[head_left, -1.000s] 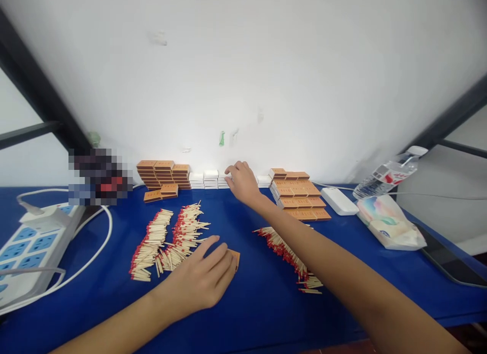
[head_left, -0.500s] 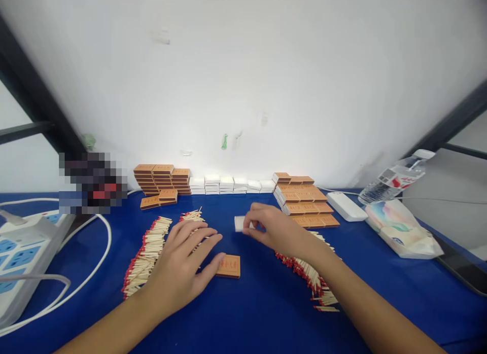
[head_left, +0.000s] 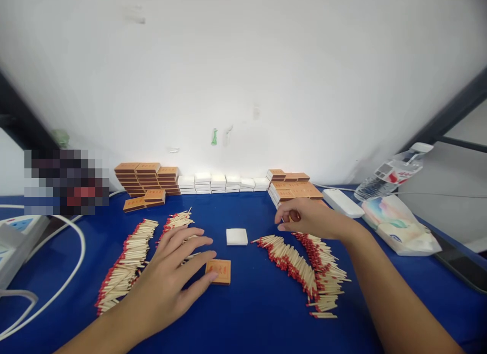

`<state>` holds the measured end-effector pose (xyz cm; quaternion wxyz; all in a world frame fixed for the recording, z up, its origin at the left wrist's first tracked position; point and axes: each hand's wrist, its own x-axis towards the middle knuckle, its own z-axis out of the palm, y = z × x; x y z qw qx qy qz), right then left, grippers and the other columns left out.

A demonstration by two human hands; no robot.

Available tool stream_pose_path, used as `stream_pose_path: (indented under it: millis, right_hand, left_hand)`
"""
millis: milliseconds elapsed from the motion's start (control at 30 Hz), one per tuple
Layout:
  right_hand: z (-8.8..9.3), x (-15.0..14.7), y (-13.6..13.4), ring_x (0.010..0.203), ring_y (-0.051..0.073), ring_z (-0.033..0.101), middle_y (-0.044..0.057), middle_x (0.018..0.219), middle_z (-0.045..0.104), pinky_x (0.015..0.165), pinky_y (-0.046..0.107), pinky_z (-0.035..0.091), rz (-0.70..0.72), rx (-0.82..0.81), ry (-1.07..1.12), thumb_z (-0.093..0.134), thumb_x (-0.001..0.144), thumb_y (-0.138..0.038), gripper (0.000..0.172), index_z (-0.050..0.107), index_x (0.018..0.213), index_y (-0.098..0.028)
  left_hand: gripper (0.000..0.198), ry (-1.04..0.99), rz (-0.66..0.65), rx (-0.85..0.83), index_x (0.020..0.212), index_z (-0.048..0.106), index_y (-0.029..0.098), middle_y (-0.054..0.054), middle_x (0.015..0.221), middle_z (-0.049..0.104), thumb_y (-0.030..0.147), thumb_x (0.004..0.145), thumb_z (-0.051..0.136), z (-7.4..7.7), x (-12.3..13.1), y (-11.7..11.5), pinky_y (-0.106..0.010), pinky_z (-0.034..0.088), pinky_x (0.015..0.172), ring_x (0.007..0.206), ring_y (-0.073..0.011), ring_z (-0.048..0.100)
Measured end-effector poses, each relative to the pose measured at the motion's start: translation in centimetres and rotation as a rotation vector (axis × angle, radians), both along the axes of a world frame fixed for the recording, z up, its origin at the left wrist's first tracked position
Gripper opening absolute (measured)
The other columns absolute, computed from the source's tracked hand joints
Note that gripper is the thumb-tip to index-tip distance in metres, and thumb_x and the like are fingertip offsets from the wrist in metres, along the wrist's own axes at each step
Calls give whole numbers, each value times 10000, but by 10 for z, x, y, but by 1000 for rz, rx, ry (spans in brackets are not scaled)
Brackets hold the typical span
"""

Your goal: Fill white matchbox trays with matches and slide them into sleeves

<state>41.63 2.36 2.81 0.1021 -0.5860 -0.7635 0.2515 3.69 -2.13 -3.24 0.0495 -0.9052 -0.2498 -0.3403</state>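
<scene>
tray (head_left: 236, 237) | behind matchbox (head_left: 224, 271) (slightly right) | matches (head_left: 291, 260) | both sides

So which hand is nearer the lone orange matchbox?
Left. The left hand has its thumb at the orange matchbox; the right hand is farther off, beyond it and to its right.
</scene>
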Motion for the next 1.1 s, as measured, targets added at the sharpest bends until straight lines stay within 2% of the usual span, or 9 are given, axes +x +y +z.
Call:
stream_pose_path:
  millis: [133,267,400,500,600,700,833,1000,1100]
  right_hand:
    - [13,8,-15,673,181,573,25,742,694,622,316,410,-55,105,16,663,977,-526,346,761,833,-227]
    - [17,33,-47,691,187,570,25,767,708,628,321,429,-174,184,40,632,1004,-632,413,778,912,-257]
    - [-10,68,-92,729,205,606,41,820,733,670,342,491,-340,249,52,641,989,-674,438,788,927,-266]
    - [-38,78,-133,738,213,638,31,782,704,673,337,524,-433,279,100,709,955,-658,392,796,948,-276]
    - [-60,64,-171,705,192,638,25,805,694,631,308,538,-406,251,196,783,930,-611,328,812,974,-287]
    - [-73,37,-196,712,179,660,36,876,710,639,289,568,-355,266,275,813,937,-545,259,841,1021,-301]
    - [-78,11,-201,750,178,688,55,983,741,630,273,572,-341,297,299,781,978,-513,244,852,1105,-318]
    - [-76,8,-193,840,208,721,60,961,752,741,300,598,-302,279,295,700,1035,-508,270,828,940,-291]
    - [-75,8,-192,870,227,724,61,952,753,779,326,607,-298,289,295,706,1030,-506,256,814,936,-293]
  left_hand:
    - [223,20,-39,-32,1280,707,202,-89,1332,725,203,1058,692,0,4,-9,-472,407,1214,1396,-280,543]
    - [225,2,-78,-67,1279,710,218,-76,1323,735,190,1057,683,0,8,-17,-472,426,1230,1397,-275,554]
    - [215,21,-109,-73,1263,715,220,-65,1302,745,185,1053,687,0,8,-18,-457,438,1225,1370,-264,567]
    - [227,21,-108,-87,1271,714,224,-59,1300,747,171,1052,684,0,8,-16,-454,447,1217,1362,-258,572]
    - [271,16,-117,-99,1306,705,234,-56,1312,747,156,1047,684,-1,10,-17,-465,459,1208,1371,-262,570]
    - [257,11,-124,-102,1287,712,240,-55,1311,755,152,1048,679,-2,12,-18,-471,478,1187,1367,-268,578]
    - [251,7,-125,-112,1281,715,249,-51,1299,769,158,1052,673,-1,13,-19,-488,492,1177,1347,-270,602]
    - [213,-9,-117,-132,1236,732,256,-44,1272,775,172,1046,683,0,13,-17,-497,508,1157,1315,-266,629]
    - [220,-35,-101,-141,1244,725,255,-45,1249,778,178,1041,690,-1,13,-16,-493,519,1143,1296,-263,647]
